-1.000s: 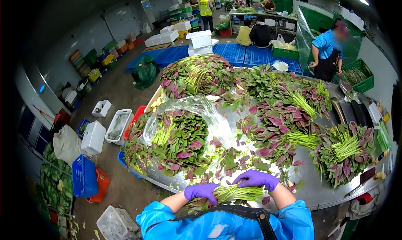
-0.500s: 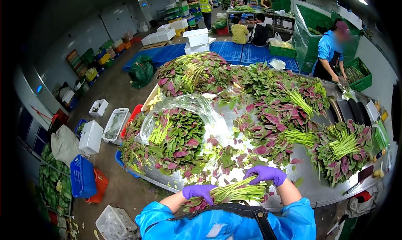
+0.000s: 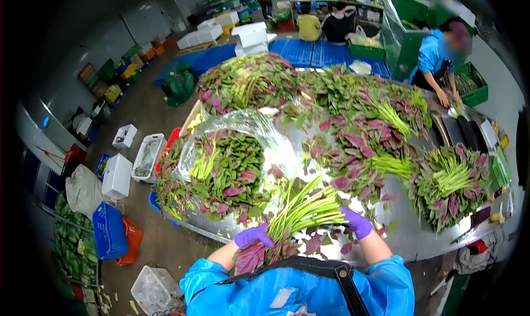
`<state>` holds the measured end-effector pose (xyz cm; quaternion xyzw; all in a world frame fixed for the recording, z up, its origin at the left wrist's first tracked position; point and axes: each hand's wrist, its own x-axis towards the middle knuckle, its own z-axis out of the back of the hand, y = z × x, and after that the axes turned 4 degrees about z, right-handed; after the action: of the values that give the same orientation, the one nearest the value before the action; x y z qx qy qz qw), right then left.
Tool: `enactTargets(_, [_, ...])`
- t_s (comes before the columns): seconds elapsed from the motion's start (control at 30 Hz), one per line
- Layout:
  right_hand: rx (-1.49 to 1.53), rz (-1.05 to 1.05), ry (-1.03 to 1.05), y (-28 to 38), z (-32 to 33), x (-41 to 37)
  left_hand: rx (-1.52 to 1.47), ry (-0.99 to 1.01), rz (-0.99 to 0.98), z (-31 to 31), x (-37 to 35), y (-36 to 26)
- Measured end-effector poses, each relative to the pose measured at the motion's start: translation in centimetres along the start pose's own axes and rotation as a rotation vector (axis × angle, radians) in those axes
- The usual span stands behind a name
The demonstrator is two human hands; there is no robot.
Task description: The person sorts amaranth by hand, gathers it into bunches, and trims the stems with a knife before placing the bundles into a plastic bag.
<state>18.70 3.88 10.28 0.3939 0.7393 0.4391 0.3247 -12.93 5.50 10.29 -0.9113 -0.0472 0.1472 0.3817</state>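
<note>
Fingers (image 3: pixel 263 239) of the left hand (image 3: pixel 251 237) wrap the leafy end of 1 bunch (image 3: pixel 303 212) at the steel counter's (image 3: pixel 411 241) near edge; the right hand (image 3: pixel 358 224) meets its stems, grip unclear. Across the room, 2 people (image 3: pixel 308 26) sit near blue platforms (image 3: pixel 292 52); 1 blue crate (image 3: pixel 109 233) stands on the floor (image 3: pixel 165 240).

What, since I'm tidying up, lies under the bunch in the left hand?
Loose leaves show on the table beside the bunch; whatever lies directly beneath it is covered.

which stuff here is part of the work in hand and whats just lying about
Likely part of the work:
leafy bunch in the left hand, right hand at its other end
leafy pile on the metal table

Probably just lying about:
blue crate
white box near it
green sack
</note>
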Motion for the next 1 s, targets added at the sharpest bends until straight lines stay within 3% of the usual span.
enactTargets(0.03, [-0.517,0.295,0.096,-1.4,-0.2,-0.7,0.126,-0.088,0.041,-0.5,0.4,-0.3])
enactTargets(0.07, [-0.902,0.545,0.06,-7.0,3.0,0.3,0.077,-0.176,0.093,-1.8,0.5,-1.5])
enactTargets(0.1, [-0.943,0.501,0.0,-4.1,0.8,-0.8,0.031,-0.264,0.149,-2.9,0.2,-2.0])
enactTargets(0.13, [-0.265,0.236,-0.124,-5.1,1.9,0.9,0.108,-0.167,0.012,-0.8,0.3,-0.2])
enactTargets(0.17, [0.301,0.161,-0.272,-2.0,1.2,1.1,0.189,-0.071,-0.129,1.3,0.4,1.4])
enactTargets(0.23, [0.489,0.349,-0.443,0.0,2.5,0.2,0.098,-0.122,-0.087,1.2,0.2,1.3])
enactTargets(0.3, [0.646,0.438,-0.422,-1.4,5.9,-0.7,0.05,-0.175,-0.06,0.9,0.0,1.2])
enactTargets(0.33, [0.548,0.287,-0.525,-1.4,6.1,-0.9,0.04,-0.2,-0.05,0.8,-0.2,1.1])
enactTargets(0.37, [0.55,0.289,-0.529,-1.9,5.8,-1.1,0.032,-0.227,-0.036,0.7,-0.3,1.0])
enactTargets(0.43, [0.701,0.107,-0.298,-0.5,1.1,-0.2,0.04,-0.285,0.001,0.2,-0.3,0.6])
enactTargets(0.5, [0.724,0.052,-0.237,-3.5,-0.4,0.5,0.125,-0.32,0.027,0.0,0.4,0.2])
enactTargets(0.57, [0.503,0.059,-0.22,-1.1,-2.5,0.5,0.241,-0.316,0.009,-0.2,0.9,-0.1])
enactTargets(0.63, [0.345,0.18,-0.368,-1.7,1.4,1.2,0.132,-0.347,0.025,-1.0,0.5,-0.9])
enactTargets(0.67, [0.573,0.255,-0.496,-1.4,3.1,1.0,0.111,-0.415,0.022,-1.4,0.4,-1.2])
enactTargets(0.7, [0.596,0.293,-0.711,-0.8,4.1,0.6,0.111,-0.418,0.023,-1.3,0.2,-1.0])
enactTargets(0.77, [0.511,0.346,-0.801,0.2,4.5,-0.2,0.135,-0.462,0.009,-0.9,-0.1,-0.6])
enactTargets(0.83, [0.334,0.293,-0.695,0.8,2.6,-0.6,0.233,-0.443,0.001,-1.2,0.7,-1.0])
enactTargets(0.9, [-0.11,0.367,-0.577,-0.1,-1.6,1.3,0.349,-0.49,0.001,-2.5,1.7,-1.5])
enactTargets(1.0, [-0.585,0.178,-0.633,0.5,-5.8,2.2,0.378,-0.47,-0.018,-3.0,2.4,-1.4])
